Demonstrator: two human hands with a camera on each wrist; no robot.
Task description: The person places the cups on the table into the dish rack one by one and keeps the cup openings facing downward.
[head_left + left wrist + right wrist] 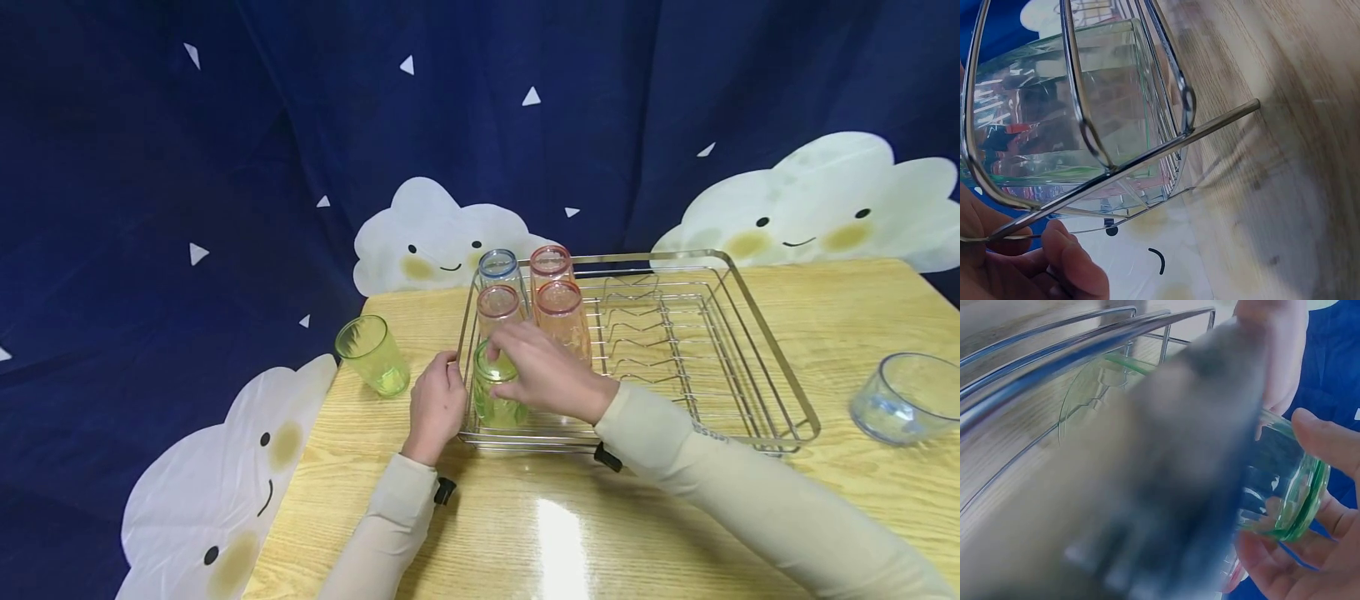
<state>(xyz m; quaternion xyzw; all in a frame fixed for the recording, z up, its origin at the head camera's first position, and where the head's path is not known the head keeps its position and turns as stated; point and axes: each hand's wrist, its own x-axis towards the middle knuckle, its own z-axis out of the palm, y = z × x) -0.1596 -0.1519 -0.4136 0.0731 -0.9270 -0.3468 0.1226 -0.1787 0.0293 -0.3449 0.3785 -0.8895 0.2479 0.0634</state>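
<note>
A wire dish rack (780, 367) sits on the wooden table. At its front left corner, a green glass (501, 410) stands upside down. My right hand (543, 375) grips this glass near its upturned base from above, thumb and fingers around it, as the right wrist view also shows on the glass (1304, 500). At the rack's left side, my left hand (438, 400) holds the frame; in the left wrist view its fingers pinch a metal wire (1147, 150). Several other upturned glasses, including a blue-rimmed one (498, 263) and an orange one (562, 321), stand behind the green glass.
A yellow-green glass (375, 358) stands upright on the table left of the rack. To the right is a clear bluish glass (907, 400). A dark blue curtain (480, 125) with clouds hangs behind the table. A blurred sleeve (1166, 462) blocks much of the right wrist view.
</note>
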